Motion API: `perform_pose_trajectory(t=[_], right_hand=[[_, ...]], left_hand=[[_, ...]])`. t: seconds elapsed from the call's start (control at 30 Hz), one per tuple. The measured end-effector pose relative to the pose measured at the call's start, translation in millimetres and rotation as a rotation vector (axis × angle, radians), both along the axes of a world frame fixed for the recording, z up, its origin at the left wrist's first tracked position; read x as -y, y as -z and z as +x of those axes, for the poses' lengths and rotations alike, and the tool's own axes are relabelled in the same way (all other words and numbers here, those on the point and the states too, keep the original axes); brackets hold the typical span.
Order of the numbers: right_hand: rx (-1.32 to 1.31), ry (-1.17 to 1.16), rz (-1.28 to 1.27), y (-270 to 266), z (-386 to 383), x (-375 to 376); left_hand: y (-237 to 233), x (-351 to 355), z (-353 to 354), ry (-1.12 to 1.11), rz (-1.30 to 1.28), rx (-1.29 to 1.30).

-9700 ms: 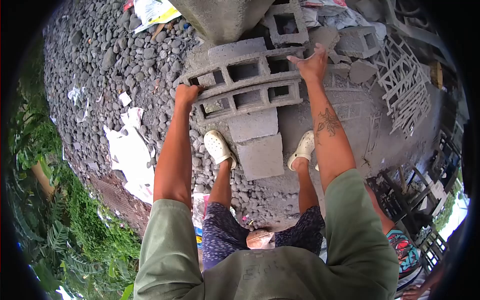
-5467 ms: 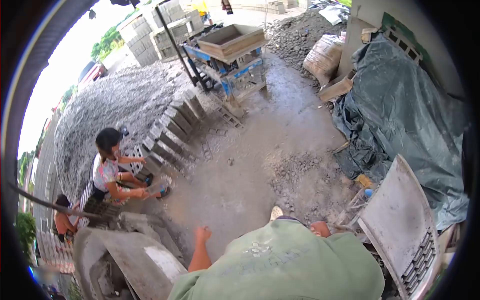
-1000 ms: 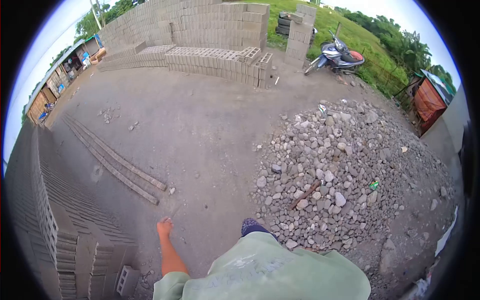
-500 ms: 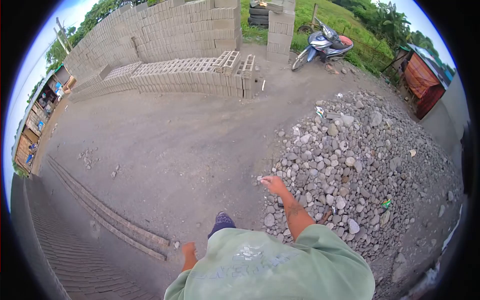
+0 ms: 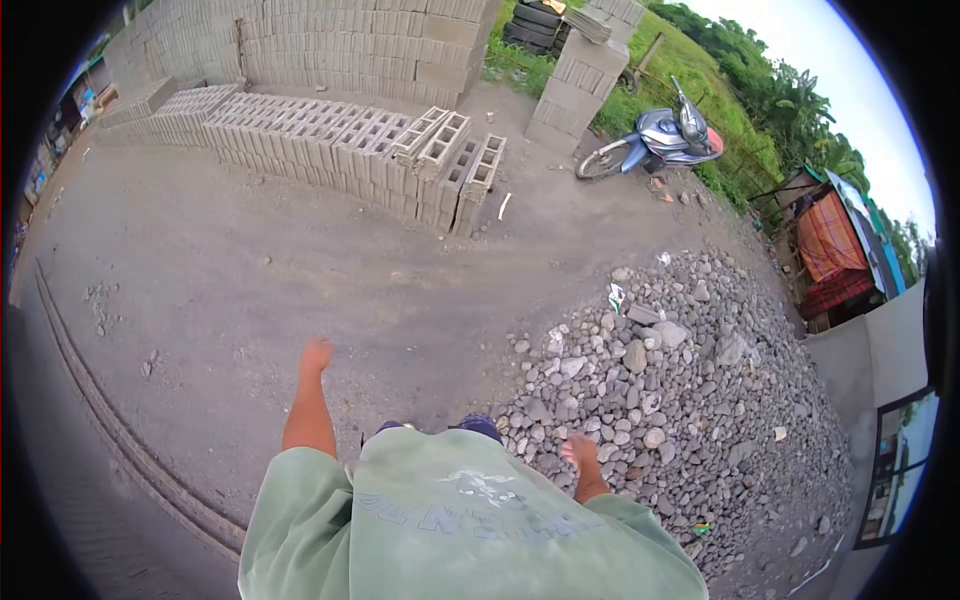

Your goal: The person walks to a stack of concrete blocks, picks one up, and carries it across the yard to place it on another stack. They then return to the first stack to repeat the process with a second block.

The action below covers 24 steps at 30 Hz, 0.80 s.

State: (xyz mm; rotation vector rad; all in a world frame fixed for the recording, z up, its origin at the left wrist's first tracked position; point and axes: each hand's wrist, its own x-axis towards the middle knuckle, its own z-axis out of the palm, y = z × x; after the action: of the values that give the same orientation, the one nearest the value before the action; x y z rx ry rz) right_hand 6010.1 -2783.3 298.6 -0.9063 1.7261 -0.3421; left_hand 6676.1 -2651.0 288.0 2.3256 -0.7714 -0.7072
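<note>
My left hand (image 5: 318, 353) is out in front of me above the grey dirt ground (image 5: 400, 290). It looks compact and is blurred, so its fingers cannot be made out. Low at my right side, my right hand (image 5: 580, 452) hangs over the near edge of a heap of grey stones (image 5: 690, 370). Its fingers are apart, and I see nothing in them. Neither hand appears to touch anything around it. The tips of my feet show beneath my green shirt (image 5: 470, 510).
Ahead stands a low row of hollow concrete blocks (image 5: 330, 140), with a tall block wall (image 5: 340, 45) behind it. A motorcycle (image 5: 655, 140) is parked beside a block pillar (image 5: 575, 90). Long ridges (image 5: 130, 450) run along the left, and a building wall (image 5: 895, 340) stands right.
My left arm has swung forward while my right has swung back toward my side. The block row and motorcycle appear nearer, and the view has tilted.
</note>
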Motion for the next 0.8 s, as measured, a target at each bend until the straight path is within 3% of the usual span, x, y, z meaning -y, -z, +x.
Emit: perform_pose_trajectory(t=[0.07, 0.13, 0.2, 0.3, 0.37, 0.43, 0.47, 0.6, 0.63, 0.7, 0.8], right_hand=[[-0.046, 0.072, 0.142, -4, -44, -12], [-0.076, 0.161, 0.264, 5, -76, -2], [-0.106, 0.255, 0.33, 9, -94, 29], [-0.117, 0.343, 0.299, 18, -98, 134], [-0.083, 0.35, 0.187, 17, -75, 243], [0.03, 0.295, 0.042, 7, -19, 364], [-0.146, 0.152, -0.034, -19, 32, 425], [-0.107, -0.457, -0.179, -60, 192, 662], [-0.044, -0.507, -0.242, -91, 251, 695], [0.051, -0.656, -0.28, -95, 335, 780], [0.016, -0.843, -0.268, -96, 443, 865]], left_hand=[[-91, 110, -25, 0.14, 0.041, 0.054], [-118, 206, -39, 0.246, 0.082, 0.11], [-91, 284, -41, 0.31, -0.173, 0.076], [-70, 371, -55, 0.244, -0.017, -0.037], [-3, 413, -60, 0.324, 0.052, -0.007], [21, 444, -63, 0.399, 0.136, 0.021], [16, 456, -73, 0.263, 0.14, -0.119], [-6, 522, -76, -0.085, 0.04, -0.454], [5, 543, -69, -0.111, 0.04, -0.469], [42, 582, -60, -0.452, -0.159, -0.674], [40, 646, -39, -0.691, -0.24, -0.874]])
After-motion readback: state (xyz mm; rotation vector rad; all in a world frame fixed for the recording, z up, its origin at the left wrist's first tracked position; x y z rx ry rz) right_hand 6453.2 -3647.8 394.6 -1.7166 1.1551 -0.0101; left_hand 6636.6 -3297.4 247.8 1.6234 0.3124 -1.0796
